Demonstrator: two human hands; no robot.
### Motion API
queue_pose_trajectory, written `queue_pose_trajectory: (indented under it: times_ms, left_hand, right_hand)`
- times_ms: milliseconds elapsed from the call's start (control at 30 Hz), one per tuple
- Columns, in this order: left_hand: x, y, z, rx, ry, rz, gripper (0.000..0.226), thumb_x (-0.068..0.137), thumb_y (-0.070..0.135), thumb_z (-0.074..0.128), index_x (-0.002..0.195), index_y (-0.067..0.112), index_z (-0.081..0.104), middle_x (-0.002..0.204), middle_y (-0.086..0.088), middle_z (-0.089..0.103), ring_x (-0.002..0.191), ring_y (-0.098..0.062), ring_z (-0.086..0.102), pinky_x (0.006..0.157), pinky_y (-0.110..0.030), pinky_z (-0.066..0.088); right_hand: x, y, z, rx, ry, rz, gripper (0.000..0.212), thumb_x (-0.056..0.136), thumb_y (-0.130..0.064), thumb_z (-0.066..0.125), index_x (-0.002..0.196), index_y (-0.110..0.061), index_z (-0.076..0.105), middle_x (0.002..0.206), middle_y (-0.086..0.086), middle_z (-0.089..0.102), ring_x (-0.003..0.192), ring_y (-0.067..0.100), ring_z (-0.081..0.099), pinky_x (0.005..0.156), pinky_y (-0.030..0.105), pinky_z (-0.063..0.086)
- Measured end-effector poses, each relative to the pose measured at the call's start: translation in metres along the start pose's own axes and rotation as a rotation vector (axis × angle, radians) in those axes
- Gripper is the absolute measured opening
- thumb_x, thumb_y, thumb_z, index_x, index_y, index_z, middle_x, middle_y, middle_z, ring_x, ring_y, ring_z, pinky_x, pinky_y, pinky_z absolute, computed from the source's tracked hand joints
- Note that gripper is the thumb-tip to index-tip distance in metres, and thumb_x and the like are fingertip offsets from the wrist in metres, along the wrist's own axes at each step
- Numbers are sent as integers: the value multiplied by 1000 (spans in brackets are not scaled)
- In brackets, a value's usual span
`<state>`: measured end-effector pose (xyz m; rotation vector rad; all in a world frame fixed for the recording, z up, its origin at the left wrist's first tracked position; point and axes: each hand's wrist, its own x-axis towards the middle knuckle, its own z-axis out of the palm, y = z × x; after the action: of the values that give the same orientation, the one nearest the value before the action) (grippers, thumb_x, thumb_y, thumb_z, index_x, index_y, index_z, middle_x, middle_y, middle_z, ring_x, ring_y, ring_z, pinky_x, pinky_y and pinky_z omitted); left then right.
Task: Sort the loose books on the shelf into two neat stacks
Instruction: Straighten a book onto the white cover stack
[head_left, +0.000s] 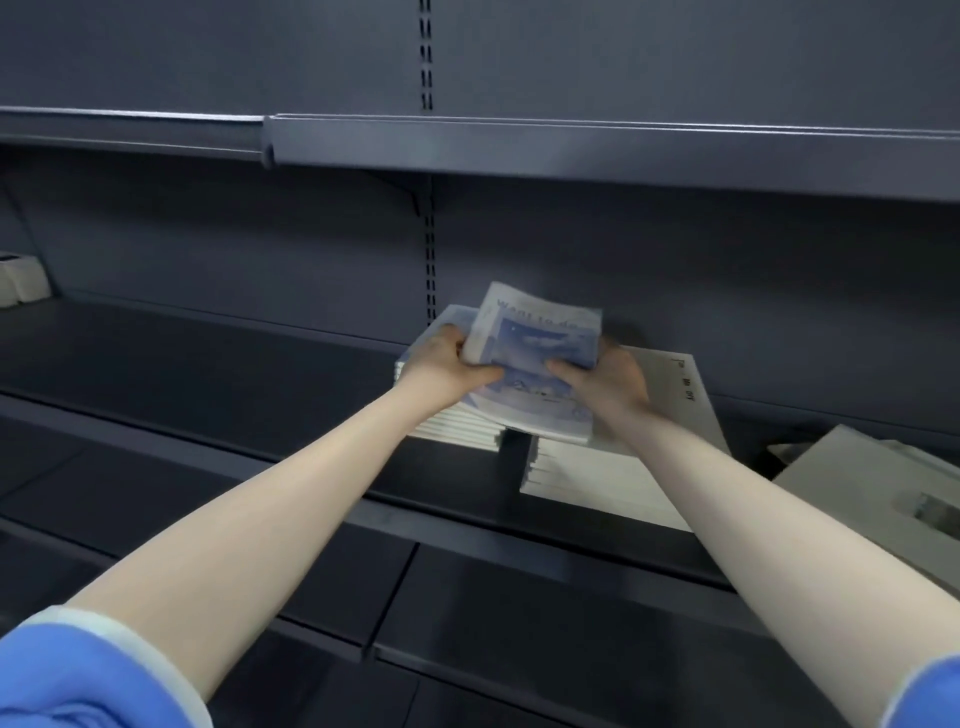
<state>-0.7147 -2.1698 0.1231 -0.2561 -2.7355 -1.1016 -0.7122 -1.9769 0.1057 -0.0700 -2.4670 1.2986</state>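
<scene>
Risk of slipping: the blue book (535, 343) was held tilted, its far edge raised. I judged it could slide out or land askew on the blue stack (467, 415) if let go at that angle.
Risk of overhang: the blue stack's top books already jutted out toward the white stack (613, 478). One more book set off-centre could, in my view, tip or fan them.
Risk of mixing: the two stacks lay just beside each other on the shelf (208, 374), so a careless drop could bridge them.
Left grip: the left hand (447, 361) clenched the book's left edge, thumb on the cover.
Right grip: the right hand (605, 376) clasped the book's right edge, thumb on the cover, fingers hidden behind.
Book relative to grip: it sat between both hands, rising beyond them toward the back panel, over the blue stack.
Blur: the book's cover was smeared, so the title could not be read fully.
Elsewhere: grey boxes (883, 488) lay at the right.
</scene>
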Motion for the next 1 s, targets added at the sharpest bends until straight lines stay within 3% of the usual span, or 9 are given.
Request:
queue_pose_trajectory:
  times_ms: [133,267,433,533,633,800,1000]
  left_hand:
    - [13,-20,-11,6,3,-16,42,77,41,71,102,11,58,99,0,56,91,-20,58,71,-30,45]
    - [28,-40,-12,97,11,-33,38,76,49,65,96,19,56,106,-6,59,100,-27,57,79,-36,47]
    - [43,-59,-5,184,42,-28,49,76,61,52,100,20,61,108,-9,60,113,-33,48,91,-41,40]
    - [48,-60,1,252,60,-57,50,86,56,47,116,17,59,122,-11,52,121,-34,41,96,-42,35]
    - [51,-57,4,338,129,-69,50,91,54,43,122,17,58,126,-13,48,121,-35,39,97,-41,32]
    - [67,-65,4,282,108,-43,52,93,51,43,118,8,60,125,-17,48,118,-36,43,96,-42,38]
    - [84,-70,5,197,108,0,39,97,34,46,89,-2,60,108,-24,55,107,-39,51,83,-39,42]
  right_hand:
    - [12,-9,22,-11,3,46,47,80,-36,74,116,-9,62,109,7,67,100,22,63,70,23,39]
    - [23,-9,45,-20,-6,99,49,79,-38,74,114,-6,63,109,9,68,99,24,64,69,24,41]
    - [34,-5,60,-21,22,141,45,80,-37,73,109,-5,65,98,9,67,96,26,65,68,26,43]
    - [40,-6,64,-43,13,163,43,82,-39,71,106,-5,63,86,4,60,84,21,62,67,26,42]
    - [51,-4,70,-94,2,189,51,82,-48,68,107,-3,63,85,5,60,88,25,64,66,26,40]
    - [67,-3,78,-164,-3,217,52,84,-51,63,113,-8,63,96,7,64,95,25,62,67,26,39]
    - [84,-6,91,-175,14,236,59,84,-51,62,122,-6,59,125,17,57,110,31,58,82,33,47]
